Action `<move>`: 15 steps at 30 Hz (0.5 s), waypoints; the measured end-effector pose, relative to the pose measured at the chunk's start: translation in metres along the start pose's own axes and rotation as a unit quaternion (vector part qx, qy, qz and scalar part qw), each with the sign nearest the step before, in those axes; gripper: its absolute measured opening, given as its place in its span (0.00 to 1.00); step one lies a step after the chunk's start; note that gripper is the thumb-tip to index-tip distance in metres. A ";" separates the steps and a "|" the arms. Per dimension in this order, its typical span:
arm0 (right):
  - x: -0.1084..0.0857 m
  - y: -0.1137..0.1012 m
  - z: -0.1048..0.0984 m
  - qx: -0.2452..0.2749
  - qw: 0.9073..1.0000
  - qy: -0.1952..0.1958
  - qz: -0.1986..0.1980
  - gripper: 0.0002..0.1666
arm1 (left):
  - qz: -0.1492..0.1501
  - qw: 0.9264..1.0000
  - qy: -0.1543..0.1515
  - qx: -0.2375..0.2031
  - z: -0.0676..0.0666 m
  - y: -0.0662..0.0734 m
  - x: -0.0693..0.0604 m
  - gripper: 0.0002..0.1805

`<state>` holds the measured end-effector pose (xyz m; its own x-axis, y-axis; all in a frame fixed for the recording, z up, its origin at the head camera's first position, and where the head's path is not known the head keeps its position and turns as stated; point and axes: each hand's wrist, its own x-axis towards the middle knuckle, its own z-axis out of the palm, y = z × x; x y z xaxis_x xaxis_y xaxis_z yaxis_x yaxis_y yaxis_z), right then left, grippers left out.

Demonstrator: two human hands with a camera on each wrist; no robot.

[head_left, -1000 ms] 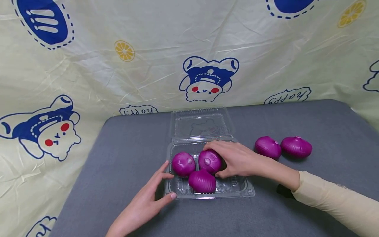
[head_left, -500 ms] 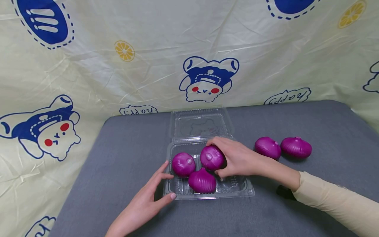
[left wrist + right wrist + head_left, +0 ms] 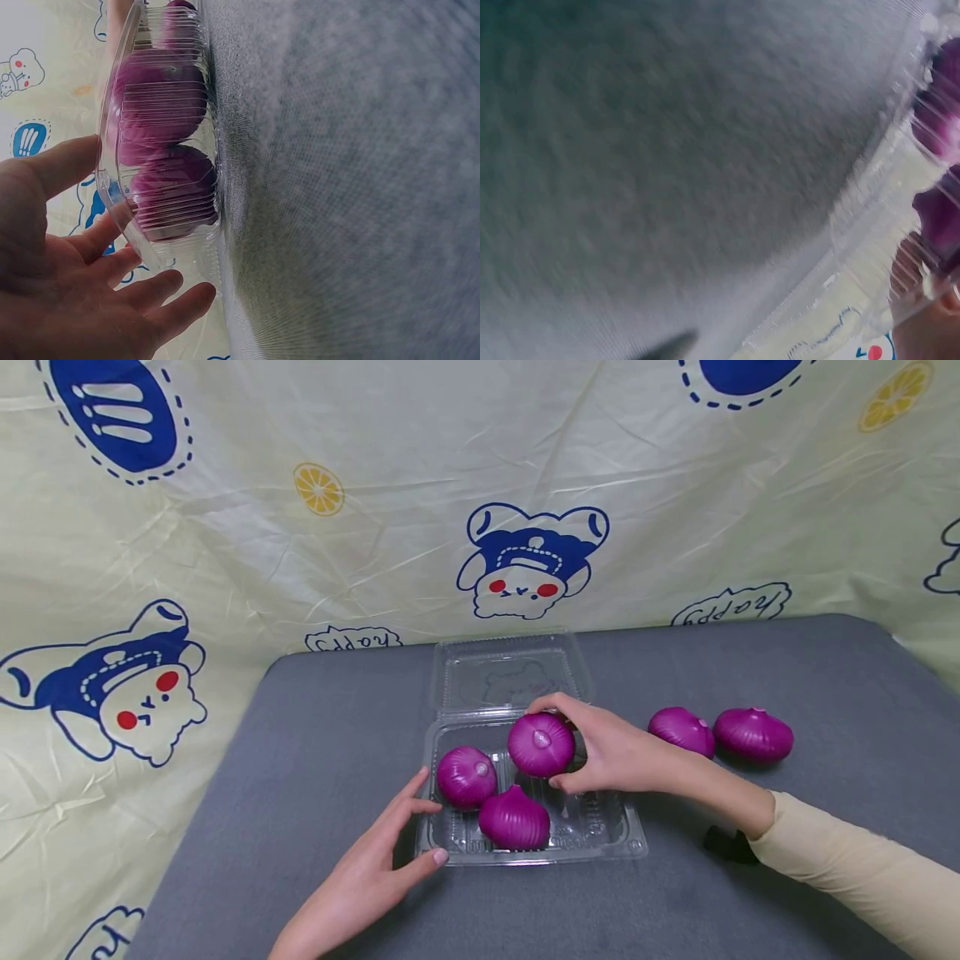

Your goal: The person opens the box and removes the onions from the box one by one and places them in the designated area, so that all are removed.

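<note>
My right hand (image 3: pixel 615 752) grips a purple onion (image 3: pixel 542 745) from its right side, over the back of a clear plastic container (image 3: pixel 592 835). Inside the container lie two more purple onions, one at the left (image 3: pixel 467 777) and one at the front (image 3: pixel 514 818). Fingers spread, my left hand (image 3: pixel 360 877) touches the container's left edge; the left wrist view shows that hand (image 3: pixel 90 277) with its thumb at the rim (image 3: pixel 105 180). Part of the right hand (image 3: pixel 926 315) shows at the lower right of the right wrist view, behind the clear wall.
Two purple onions, one (image 3: pixel 681 732) beside the other (image 3: pixel 753 735), lie on the grey table (image 3: pixel 337 735) right of the container. The clear lid (image 3: pixel 510 672) lies folded back behind it. A printed cloth (image 3: pixel 390 552) hangs at the back. Something black (image 3: pixel 729 845) shows under the right wrist.
The right hand has moved up and slightly back with its onion, away from the front onion. My left hand has hardly moved.
</note>
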<state>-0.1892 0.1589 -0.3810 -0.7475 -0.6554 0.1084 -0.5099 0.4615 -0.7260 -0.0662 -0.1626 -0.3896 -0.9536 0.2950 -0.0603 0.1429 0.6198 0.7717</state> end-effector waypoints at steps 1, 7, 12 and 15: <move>0.000 0.000 -0.001 0.006 1.000 -0.002 -0.002 0.50 | 0.001 1.000 0.000 0.001 0.000 0.000 0.000 0.23; 0.001 -0.001 -0.007 0.023 1.000 -0.006 -0.010 0.49 | 0.003 1.000 0.001 0.005 0.000 0.001 0.000 0.24; -0.001 -0.005 -0.008 0.009 1.000 0.005 -0.013 0.49 | 0.002 1.000 -0.001 0.003 0.000 0.001 0.001 0.23; -0.005 -0.011 -0.008 -0.007 1.000 0.018 -0.008 0.49 | -0.001 1.000 -0.003 0.000 0.000 0.001 0.001 0.23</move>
<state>-0.1835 0.1622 -0.3680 -0.7535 -0.6411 0.1454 -0.5284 0.4591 -0.7141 -0.0666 -0.1617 -0.3890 -0.9522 0.2986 -0.0650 0.1416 0.6195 0.7721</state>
